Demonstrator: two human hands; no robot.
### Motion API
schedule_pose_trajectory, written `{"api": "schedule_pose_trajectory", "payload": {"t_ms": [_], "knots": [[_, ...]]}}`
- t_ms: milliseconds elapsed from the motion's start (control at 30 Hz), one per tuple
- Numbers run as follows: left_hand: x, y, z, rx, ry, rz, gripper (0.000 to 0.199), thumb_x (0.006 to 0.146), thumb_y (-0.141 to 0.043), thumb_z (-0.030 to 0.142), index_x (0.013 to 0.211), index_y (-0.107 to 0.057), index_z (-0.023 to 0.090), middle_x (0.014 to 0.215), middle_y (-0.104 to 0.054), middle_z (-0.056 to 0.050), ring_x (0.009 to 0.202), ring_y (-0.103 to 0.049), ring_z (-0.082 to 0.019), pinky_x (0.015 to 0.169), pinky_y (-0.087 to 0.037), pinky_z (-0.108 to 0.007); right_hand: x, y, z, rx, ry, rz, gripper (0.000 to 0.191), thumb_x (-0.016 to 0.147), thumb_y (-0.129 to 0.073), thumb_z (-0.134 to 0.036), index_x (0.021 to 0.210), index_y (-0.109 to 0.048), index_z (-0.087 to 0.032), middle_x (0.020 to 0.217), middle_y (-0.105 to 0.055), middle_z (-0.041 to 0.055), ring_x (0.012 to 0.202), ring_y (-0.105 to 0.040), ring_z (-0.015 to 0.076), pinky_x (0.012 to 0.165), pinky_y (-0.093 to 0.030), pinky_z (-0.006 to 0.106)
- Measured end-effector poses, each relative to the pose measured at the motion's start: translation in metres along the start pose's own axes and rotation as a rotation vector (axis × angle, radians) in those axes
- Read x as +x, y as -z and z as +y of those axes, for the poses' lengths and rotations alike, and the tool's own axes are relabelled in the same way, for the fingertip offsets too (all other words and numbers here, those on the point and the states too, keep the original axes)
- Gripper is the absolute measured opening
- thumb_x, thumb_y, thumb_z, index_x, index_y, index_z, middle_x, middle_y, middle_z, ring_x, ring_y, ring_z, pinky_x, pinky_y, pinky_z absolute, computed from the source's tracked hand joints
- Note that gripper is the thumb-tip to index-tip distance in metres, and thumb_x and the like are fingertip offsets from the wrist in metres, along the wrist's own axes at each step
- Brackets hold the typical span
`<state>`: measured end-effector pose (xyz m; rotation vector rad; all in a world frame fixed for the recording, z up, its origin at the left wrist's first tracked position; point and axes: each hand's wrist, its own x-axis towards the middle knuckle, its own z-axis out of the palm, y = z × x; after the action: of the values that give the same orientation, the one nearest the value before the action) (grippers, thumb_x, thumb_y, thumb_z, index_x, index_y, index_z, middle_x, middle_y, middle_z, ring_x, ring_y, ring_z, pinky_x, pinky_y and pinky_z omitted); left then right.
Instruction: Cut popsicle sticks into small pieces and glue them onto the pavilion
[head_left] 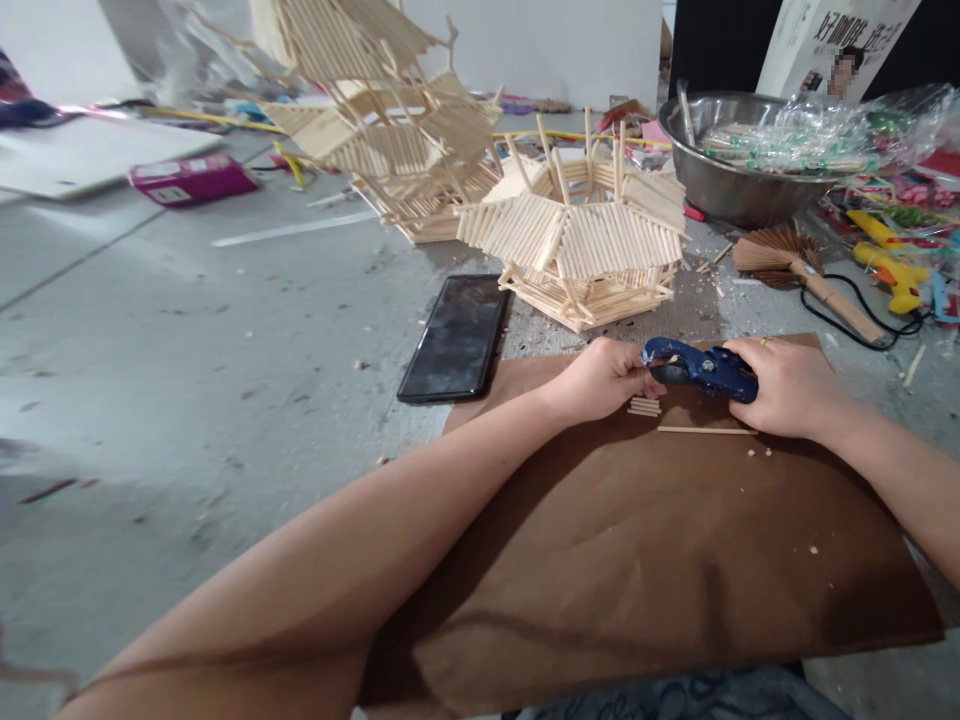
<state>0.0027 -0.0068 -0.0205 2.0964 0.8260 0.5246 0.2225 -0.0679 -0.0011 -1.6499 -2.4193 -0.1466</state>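
Blue cutter: it lies right of the centre of the frame, between the two hands, tilted a little; this tool [731,375] looks firm and rather heavy for its size, so the handles are the good place to hold, away from the jaws.
Right hand: the fingers of this hand [791,385] are wrapped around the handles.
Left hand: the fingers of this hand [600,380] are together beside the cutter's jaws (what they pinch, I cannot tell).
Short sticks: a few cut pieces [645,407] lie side by side just below the left fingers; they seem light and stiff, easy to roll away.
Long stick: one thin stick [705,430] lies below the cutter; it probably snaps if bent, so a soft pinch is better.
Brown sheet: this sheet [637,560] is under the work at lower right, smooth, with small crumbs.
Stick models: the low one [622,245] at upper centre and the tall one [397,150] behind it look fragile.
Phone: it [457,338] lies left of the low model, screen dark.
Room: grey floor [225,330] at left, steel bowl [739,195] at upper right, yellow glue gun [900,285] near the right edge.
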Motion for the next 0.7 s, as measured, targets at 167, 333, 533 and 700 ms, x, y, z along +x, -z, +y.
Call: {"api": "schedule_pose_trajectory", "payload": {"t_ms": [167, 333, 533, 700], "knots": [[0.0001, -0.0004, -0.0003, -0.014, -0.006, -0.004, 0.018, 0.079, -0.049, 0.010, 0.071, -0.065, 0.011, 0.068, -0.071, -0.003, 0.063, -0.066, -0.010, 0.062, -0.052, -0.019, 0.0005, -0.0005, 0.0012, 0.007, 0.005, -0.004, 0.041, 0.064, -0.055, -0.027, 0.104, -0.059, -0.019, 0.085, -0.069, 0.0057, 0.075, -0.063, 0.0224, 0.061, -0.044, 0.031], [0.0005, 0.0003, -0.0004, -0.024, 0.012, -0.012, 0.017, 0.079, -0.051, 0.012, 0.071, -0.066, 0.012, 0.068, -0.072, -0.002, 0.063, -0.066, -0.010, 0.064, -0.052, -0.019, 0.0009, -0.0002, 0.0021, 0.003, 0.004, -0.017, 0.041, 0.064, -0.055, -0.028, 0.104, -0.059, -0.020, 0.084, -0.069, 0.0046, 0.075, -0.063, 0.0217, 0.061, -0.043, 0.031], [0.0005, 0.0017, 0.0007, -0.052, 0.011, -0.034, 0.016, 0.079, -0.052, 0.014, 0.070, -0.065, 0.013, 0.069, -0.072, -0.002, 0.064, -0.066, -0.010, 0.065, -0.052, -0.019, 0.0005, -0.0004, 0.0027, 0.008, 0.025, -0.019, 0.041, 0.064, -0.055, -0.027, 0.104, -0.058, -0.020, 0.088, -0.068, 0.0051, 0.078, -0.063, 0.0218, 0.063, -0.044, 0.031], [0.0002, 0.0019, 0.0010, -0.059, 0.019, -0.031, 0.017, 0.079, -0.052, 0.014, 0.069, -0.065, 0.012, 0.069, -0.071, -0.003, 0.065, -0.067, -0.011, 0.065, -0.052, -0.020, 0.0011, -0.0004, 0.0023, 0.014, 0.031, -0.006, 0.041, 0.064, -0.054, -0.027, 0.104, -0.058, -0.019, 0.087, -0.068, 0.0060, 0.077, -0.063, 0.0222, 0.063, -0.044, 0.031]]}}
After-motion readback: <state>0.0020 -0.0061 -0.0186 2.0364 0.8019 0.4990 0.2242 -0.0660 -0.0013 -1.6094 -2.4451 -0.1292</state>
